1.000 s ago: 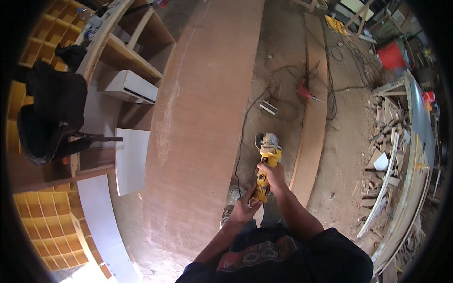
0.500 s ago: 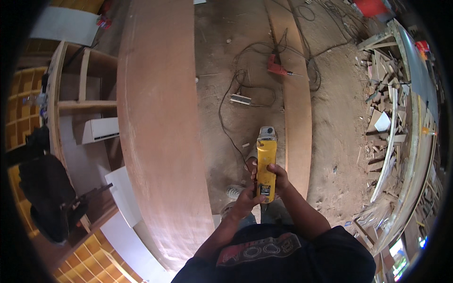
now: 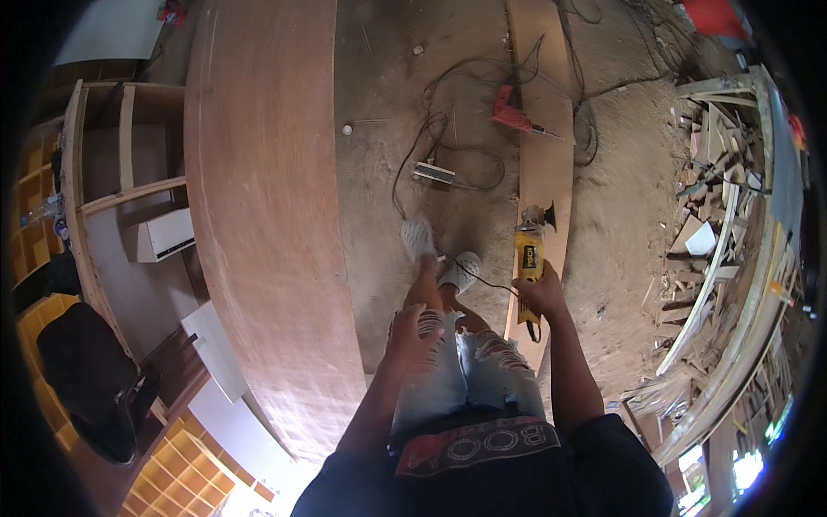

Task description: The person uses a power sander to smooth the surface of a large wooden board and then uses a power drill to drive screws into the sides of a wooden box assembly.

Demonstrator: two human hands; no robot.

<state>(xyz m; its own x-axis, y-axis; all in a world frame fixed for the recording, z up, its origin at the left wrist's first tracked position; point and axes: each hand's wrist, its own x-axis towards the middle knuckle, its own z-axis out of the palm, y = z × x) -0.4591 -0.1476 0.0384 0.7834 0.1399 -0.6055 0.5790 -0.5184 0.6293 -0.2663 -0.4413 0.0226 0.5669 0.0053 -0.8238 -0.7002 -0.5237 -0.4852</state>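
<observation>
My right hand [image 3: 541,293] is wrapped round the body of a yellow angle grinder [image 3: 530,254]. The grinder's metal head points away from me, and a dark disc [image 3: 550,215] shows nearly edge-on at its right side. It is held above a long wooden board [image 3: 544,164], and a thin dark cord runs from it toward my feet. My left hand [image 3: 418,327] is off the tool, in front of the torn knee of my jeans, with fingers loosely apart and nothing in them.
A wide wooden panel [image 3: 263,215] stretches along my left. Beyond the grinder lie a red drill [image 3: 510,110], tangled cables and a power strip [image 3: 434,172]. Wood scraps [image 3: 702,224] are heaped at the right. An open cabinet frame [image 3: 127,138] and a black chair [image 3: 86,379] stand at far left.
My left hand has come off the grinder and moved left. My right hand has carried the grinder rightward over the board and turned it, so the disc shows. One foot has stepped forward.
</observation>
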